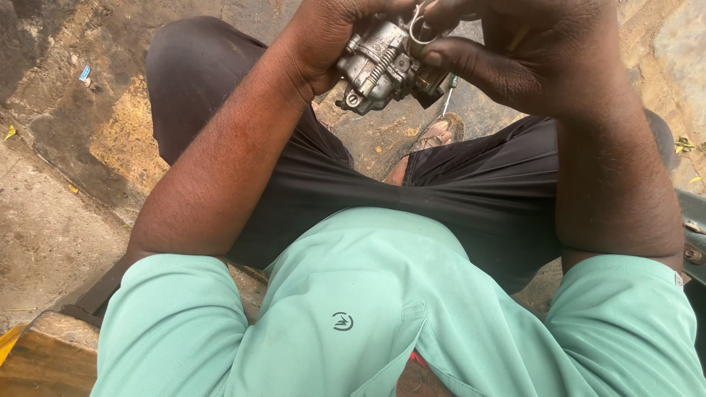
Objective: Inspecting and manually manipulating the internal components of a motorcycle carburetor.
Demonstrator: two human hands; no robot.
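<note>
A grimy grey metal carburetor (379, 68) with a small spring on its side is held up over my knees at the top of the head view. My left hand (323, 37) grips it from the left side. My right hand (507, 51) closes around its right side, fingers pinching a thin wire ring (417, 28) at its top. A thin screwdriver tip (448, 95) pokes out below my right hand. The tops of both hands are cut off by the frame edge.
I sit with knees apart in black trousers (471, 191) and a mint-green shirt (382, 309). A sandalled foot (434, 136) rests on the stained concrete ground (66, 140). A wooden seat edge (44, 356) shows at the lower left.
</note>
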